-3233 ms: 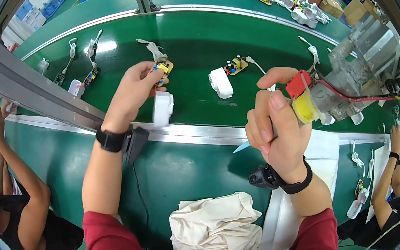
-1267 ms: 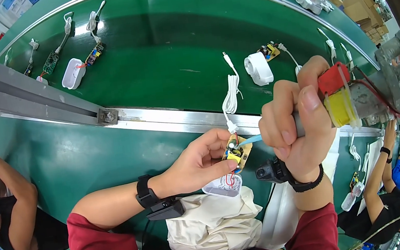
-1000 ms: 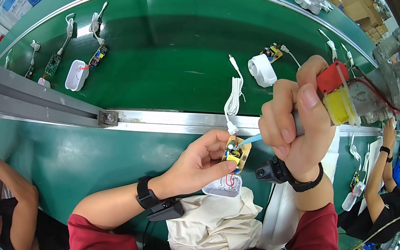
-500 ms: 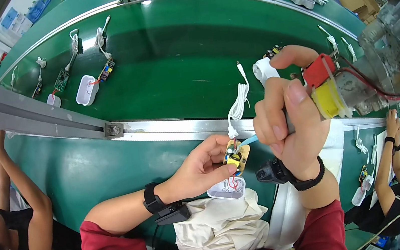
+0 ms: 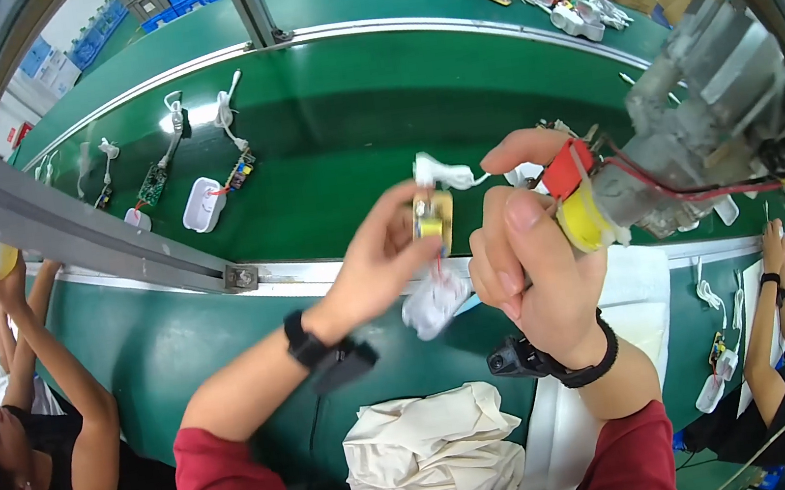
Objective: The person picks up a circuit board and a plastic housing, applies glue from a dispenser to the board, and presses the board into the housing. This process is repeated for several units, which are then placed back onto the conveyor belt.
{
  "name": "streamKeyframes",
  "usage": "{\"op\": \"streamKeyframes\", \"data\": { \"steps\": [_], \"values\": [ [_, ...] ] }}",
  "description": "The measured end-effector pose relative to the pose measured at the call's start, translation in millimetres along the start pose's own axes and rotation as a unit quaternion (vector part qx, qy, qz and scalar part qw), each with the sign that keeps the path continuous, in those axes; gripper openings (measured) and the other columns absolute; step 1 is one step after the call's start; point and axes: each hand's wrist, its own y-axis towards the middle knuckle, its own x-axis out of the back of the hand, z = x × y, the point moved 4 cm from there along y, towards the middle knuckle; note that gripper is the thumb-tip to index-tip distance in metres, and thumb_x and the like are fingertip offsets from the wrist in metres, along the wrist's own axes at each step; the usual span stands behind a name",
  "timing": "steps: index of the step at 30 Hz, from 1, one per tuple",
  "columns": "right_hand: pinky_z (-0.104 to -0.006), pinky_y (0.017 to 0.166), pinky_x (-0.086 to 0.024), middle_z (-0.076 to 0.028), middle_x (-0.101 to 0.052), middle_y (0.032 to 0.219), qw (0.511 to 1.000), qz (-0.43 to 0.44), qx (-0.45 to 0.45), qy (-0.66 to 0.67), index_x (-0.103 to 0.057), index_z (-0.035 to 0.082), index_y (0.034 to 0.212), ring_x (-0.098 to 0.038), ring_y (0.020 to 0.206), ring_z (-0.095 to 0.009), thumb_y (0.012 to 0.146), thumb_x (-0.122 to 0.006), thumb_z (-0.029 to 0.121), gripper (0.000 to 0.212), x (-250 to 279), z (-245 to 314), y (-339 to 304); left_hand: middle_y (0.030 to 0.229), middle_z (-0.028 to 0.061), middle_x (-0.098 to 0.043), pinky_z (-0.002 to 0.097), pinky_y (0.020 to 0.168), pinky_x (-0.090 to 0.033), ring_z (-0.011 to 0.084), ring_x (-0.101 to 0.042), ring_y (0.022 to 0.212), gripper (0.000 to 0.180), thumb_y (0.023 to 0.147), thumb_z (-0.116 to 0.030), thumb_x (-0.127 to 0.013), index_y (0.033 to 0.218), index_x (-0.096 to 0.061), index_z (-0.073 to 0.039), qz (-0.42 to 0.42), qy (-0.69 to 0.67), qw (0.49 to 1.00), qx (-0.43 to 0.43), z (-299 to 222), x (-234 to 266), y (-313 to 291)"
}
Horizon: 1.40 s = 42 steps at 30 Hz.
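My left hand (image 5: 367, 260) pinches a small circuit board (image 5: 433, 226) between thumb and fingers, above the metal rail. A bundled white cable (image 5: 445, 173) extends from the board's far end. From its near end a white plastic housing (image 5: 434, 305) dangles on red wires, slightly blurred. Closed round the handle of a bulky grey glue gun (image 5: 637, 178), my right hand (image 5: 543, 270) is just right of the board. That tool carries a red switch and yellow wrapping. Its light blue nozzle (image 5: 469, 304) points left, partly behind the housing and apart from the board.
Beyond the metal rail (image 5: 303, 279) lies a green belt with several boards and a white housing (image 5: 203, 206). A grey post (image 5: 81, 212) stands at left. Crumpled cream cloth (image 5: 434, 448) lies before me. Co-workers sit left and right. Piled parts (image 5: 570, 13) lie at far right.
My left hand has lifted the board, cable and dangling housing away from me, over the rail. The nozzle no longer meets the board. My right hand and the glue gun have shifted slightly left.
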Motion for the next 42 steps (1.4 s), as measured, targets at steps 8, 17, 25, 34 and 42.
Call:
{"op": "streamKeyframes", "data": {
  "steps": [8,17,25,34,42],
  "values": [
    [-0.0211,0.039,-0.025,0.003,-0.041,0.054,0.998,0.0,-0.032,0.052,-0.041,0.001,0.113,-0.033,0.041,-0.003,0.093,-0.051,0.014,0.025,-12,16,-7,0.126,0.0268,-0.048,0.0482,0.101,-0.036,0.0378,-0.046,0.12,0.069,0.083,-0.03,-0.067,0.133,-0.038,0.007,-0.244,0.725,0.611,-0.203,-59,64,46],
    [-0.022,0.035,-0.025,0.001,-0.036,0.051,0.999,0.034,0.006,-0.012,-0.04,0.002,0.113,-0.03,0.035,-0.006,0.095,-0.044,0.016,0.023,-8,28,-5,0.097,0.0174,-0.064,0.0415,0.082,-0.05,0.0301,-0.065,0.082,0.059,0.08,-0.025,-0.068,0.128,-0.045,0.002,-0.241,0.796,0.539,0.136,-85,131,11],
    [-0.0202,0.038,-0.025,0.005,-0.043,0.054,0.999,0.01,-0.023,0.048,-0.043,0.0,0.111,-0.034,0.041,-0.002,0.094,-0.049,0.009,0.02,-12,25,-10,0.095,0.0148,-0.065,0.0319,0.067,-0.053,0.0192,-0.066,0.077,0.038,0.091,-0.019,-0.058,0.121,-0.051,0.004,-0.229,0.431,0.871,0.063,-108,107,-3],
    [-0.0221,0.034,-0.024,0.001,-0.036,0.05,1.0,-0.006,0.008,-0.001,-0.041,0.002,0.111,-0.03,0.035,-0.005,0.096,-0.045,0.018,0.022,-8,16,-4,0.109,0.0161,-0.061,0.031,0.083,-0.055,0.0223,-0.064,0.097,0.033,0.096,-0.015,-0.05,0.123,-0.046,0.004,-0.007,-0.106,0.962,0.252,-54,47,-42],
    [-0.0224,0.033,-0.022,0.001,-0.036,0.051,0.999,-0.031,0.009,-0.014,-0.041,0.003,0.111,-0.029,0.035,-0.005,0.096,-0.046,0.02,0.023,-1,-2,2,0.107,0.0106,-0.06,0.029,0.083,-0.053,0.0182,-0.063,0.095,0.033,0.096,-0.008,-0.051,0.127,-0.042,-0.002,0.046,-0.136,0.957,0.252,1,-25,-64]
  ]
}}
